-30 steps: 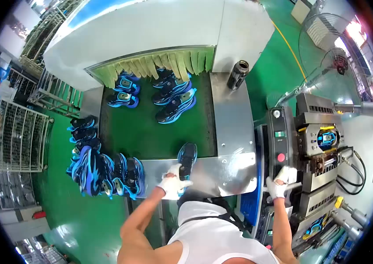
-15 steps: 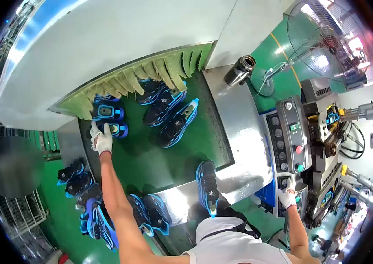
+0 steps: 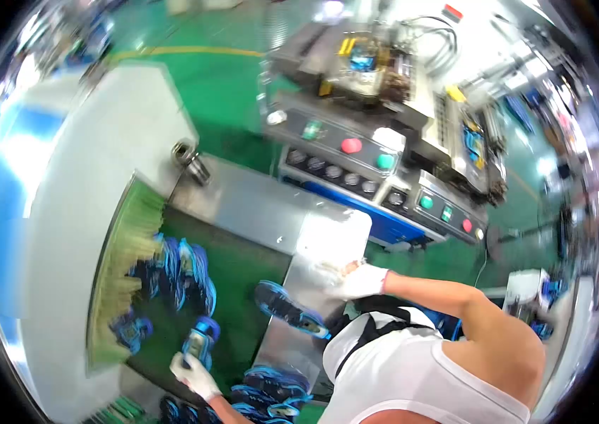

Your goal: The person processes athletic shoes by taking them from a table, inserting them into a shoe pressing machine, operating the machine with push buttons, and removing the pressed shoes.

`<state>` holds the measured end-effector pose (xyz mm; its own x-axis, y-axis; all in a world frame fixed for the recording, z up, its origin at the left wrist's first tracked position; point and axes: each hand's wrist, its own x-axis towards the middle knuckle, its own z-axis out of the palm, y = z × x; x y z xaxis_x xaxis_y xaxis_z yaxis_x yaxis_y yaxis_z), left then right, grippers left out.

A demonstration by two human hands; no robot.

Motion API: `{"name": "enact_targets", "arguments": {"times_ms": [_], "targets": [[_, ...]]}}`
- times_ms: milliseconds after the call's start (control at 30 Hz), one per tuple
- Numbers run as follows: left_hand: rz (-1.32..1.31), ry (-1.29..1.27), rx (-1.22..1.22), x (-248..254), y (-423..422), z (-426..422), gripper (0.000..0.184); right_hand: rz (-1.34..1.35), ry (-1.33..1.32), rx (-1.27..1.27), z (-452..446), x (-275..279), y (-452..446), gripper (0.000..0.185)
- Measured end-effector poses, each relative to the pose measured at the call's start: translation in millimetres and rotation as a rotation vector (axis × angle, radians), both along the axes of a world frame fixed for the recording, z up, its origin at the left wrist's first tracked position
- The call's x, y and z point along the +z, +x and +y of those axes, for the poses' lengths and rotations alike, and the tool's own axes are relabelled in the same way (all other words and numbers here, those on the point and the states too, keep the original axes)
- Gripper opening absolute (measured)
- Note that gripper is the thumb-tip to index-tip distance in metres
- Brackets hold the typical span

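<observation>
My left hand [image 3: 197, 376], in a white glove, grips the near end of a black-and-blue shoe [image 3: 199, 344] above the green belt [image 3: 239, 272]. My right hand [image 3: 358, 280], also gloved, is over the metal table edge [image 3: 313, 258]; motion smears its fingers. Close to it on the left, a single black-and-blue shoe [image 3: 289, 309] lies across the table's edge. Several more shoes [image 3: 183, 272] are on the belt by the green fringe curtain [image 3: 119, 283], one of them a separate shoe [image 3: 130, 331] further down the fringe.
More shoes [image 3: 268, 392] are grouped at the near edge of the table. A flask [image 3: 191, 162] stands on the far metal ledge. Beyond it is a control panel [image 3: 335, 145] with buttons, joined to a pressing machine [image 3: 370, 71]. The white machine housing [image 3: 66, 233] rises at left.
The view has swung round to the right. My left hand has drawn a shoe away from the one beside it. My right hand has left the control panel and come over the table.
</observation>
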<state>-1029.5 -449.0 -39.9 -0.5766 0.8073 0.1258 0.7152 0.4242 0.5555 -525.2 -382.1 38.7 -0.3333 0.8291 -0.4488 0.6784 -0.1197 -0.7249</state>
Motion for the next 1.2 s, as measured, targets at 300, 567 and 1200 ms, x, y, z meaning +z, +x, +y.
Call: {"name": "enact_targets", "arguments": {"times_ms": [300,567,1200], "targets": [[-0.027,0.114,-1.264,152.5,341.4,80.1,0.024,0.147,0.505,-0.168,-8.9,10.4,-3.3,0.053],[-0.244,0.358,-1.768,250.5,609.0,98.2,0.044,0.342,-0.176,-0.883,-113.6,69.2,237.6,0.074],[-0.102,-0.045,-1.449,34.5,1119.0,163.8,0.089,0.968,0.107,-2.047,-335.7,81.3,349.7,0.033]]}}
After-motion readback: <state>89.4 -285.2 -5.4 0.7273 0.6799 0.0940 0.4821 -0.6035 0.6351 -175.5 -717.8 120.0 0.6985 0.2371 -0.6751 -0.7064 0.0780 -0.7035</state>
